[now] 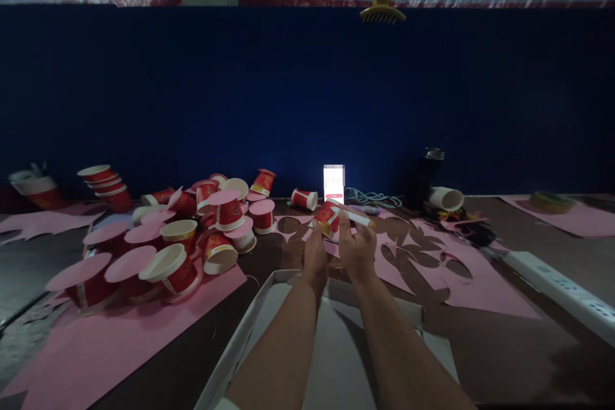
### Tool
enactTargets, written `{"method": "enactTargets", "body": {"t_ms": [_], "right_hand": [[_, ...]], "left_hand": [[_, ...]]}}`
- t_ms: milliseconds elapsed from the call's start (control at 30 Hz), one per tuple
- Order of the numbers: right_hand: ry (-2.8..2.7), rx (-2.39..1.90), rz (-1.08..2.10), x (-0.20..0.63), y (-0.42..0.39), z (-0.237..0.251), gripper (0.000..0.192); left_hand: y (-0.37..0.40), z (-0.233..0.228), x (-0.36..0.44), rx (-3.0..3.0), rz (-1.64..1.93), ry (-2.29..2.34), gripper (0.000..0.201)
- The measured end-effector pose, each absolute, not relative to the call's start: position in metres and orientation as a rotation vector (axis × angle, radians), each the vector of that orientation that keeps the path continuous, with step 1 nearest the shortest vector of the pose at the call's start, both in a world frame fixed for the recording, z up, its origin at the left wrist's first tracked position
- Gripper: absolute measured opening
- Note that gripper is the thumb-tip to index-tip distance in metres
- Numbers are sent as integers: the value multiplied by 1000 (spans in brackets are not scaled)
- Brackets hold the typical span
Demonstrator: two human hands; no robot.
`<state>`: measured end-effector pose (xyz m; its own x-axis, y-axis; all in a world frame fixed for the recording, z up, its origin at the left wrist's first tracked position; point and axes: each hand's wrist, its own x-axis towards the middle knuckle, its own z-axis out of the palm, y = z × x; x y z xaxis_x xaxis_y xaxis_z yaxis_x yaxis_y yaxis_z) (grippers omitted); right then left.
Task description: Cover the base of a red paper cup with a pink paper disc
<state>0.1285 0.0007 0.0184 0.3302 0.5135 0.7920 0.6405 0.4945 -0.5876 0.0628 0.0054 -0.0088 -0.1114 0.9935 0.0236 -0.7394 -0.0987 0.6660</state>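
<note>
Over the far end of an open cardboard box (269,301), my left hand (315,255) is closed around a small red paper cup (327,216) with gold print. Close beside it, my right hand (358,248) grips a white marker (358,218) with an orange end, which points to the right. The fingertips of both hands meet near the cup, and I cannot tell whether the marker touches it. Straight behind the cup stands a lit phone (334,180). Pink paper offcuts (391,269) lie just right of my hands.
To the left, several red paper cups, many topped with pink paper discs (79,271), crowd a pink sheet (139,333). A cup stack (106,187) stands behind. On the right are a black bottle (425,176), a power strip (562,288) and a tape roll (551,202). A blue partition (288,90) closes the back.
</note>
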Motion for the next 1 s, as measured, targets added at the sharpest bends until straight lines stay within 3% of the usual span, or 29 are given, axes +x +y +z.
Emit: {"method": "enactTargets", "body": {"t_ms": [133, 1000], "right_hand": [[-1312, -1167, -128, 128, -1, 21, 35], [-1279, -1170, 63, 125, -7, 22, 36]], "left_hand": [[6, -5, 61, 527, 1650, 572, 25], [5, 4, 46, 314, 1499, 339, 42]]}}
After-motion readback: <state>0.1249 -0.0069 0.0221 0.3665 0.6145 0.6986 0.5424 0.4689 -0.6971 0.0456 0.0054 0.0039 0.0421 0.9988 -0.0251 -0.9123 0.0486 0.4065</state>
